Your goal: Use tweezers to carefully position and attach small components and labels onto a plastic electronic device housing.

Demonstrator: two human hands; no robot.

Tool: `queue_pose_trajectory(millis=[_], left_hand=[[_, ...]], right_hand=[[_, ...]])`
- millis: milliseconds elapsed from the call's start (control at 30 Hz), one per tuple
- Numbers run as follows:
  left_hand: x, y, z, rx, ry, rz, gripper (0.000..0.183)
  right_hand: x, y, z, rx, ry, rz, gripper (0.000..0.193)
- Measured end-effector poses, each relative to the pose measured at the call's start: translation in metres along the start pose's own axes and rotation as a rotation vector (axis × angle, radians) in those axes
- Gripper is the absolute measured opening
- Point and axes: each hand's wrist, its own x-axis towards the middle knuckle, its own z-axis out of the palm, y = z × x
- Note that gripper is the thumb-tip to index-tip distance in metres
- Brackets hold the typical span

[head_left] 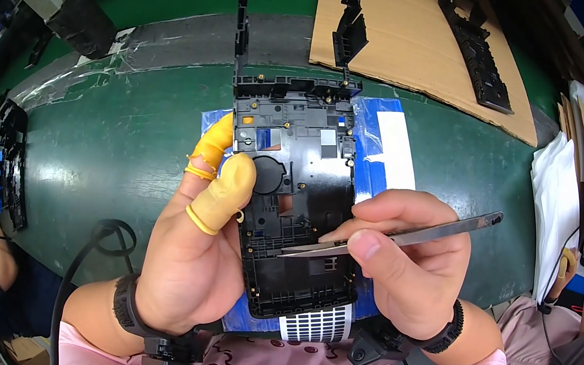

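Note:
A long black plastic housing (323,180) with an open frame at its far end lies before me, dotted with small brass inserts. My left hand (198,244) grips its left edge, yellow finger cots on the thumb and a finger. Metal tweezers (445,230) are pinched between the thumb and fingers of my right hand (409,262). Their tips are over the lower part of the housing, near its ribbed section; whether they touch it or hold a small part, I cannot tell. Beneath the housing shows a blue pad (369,137) with a white label.
A cardboard sheet (399,39) at the far right bears another black plastic part (477,51). White sheets (552,201) stand at the right edge of the green table (124,133). Black parts (6,152) are stacked at left. Other people sit on both sides. Cables run by my wrists.

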Motion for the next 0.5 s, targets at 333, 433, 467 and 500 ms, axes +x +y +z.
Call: queue_pose_trajectory(millis=[333,433,467,500], left_hand=[[-0.0038,-0.0026,-0.0022,-0.012,-0.102,0.017,0.086],[-0.0050,-0.0020,-0.0021,0.030,-0.100,0.051,0.085],[-0.0042,0.0004,-0.0019,0.075,-0.081,0.120,0.085],[-0.0031,0.0030,-0.0028,0.120,-0.061,0.190,0.084]], right_hand=[[-0.0014,-0.0015,-0.0037,0.068,0.014,0.009,0.023],[-0.0012,-0.0025,-0.0036,0.061,0.045,-0.005,0.021],[-0.0004,-0.0033,-0.0040,0.063,0.041,-0.001,0.021],[0.0017,-0.0044,-0.0045,0.174,0.101,-0.067,0.019]])
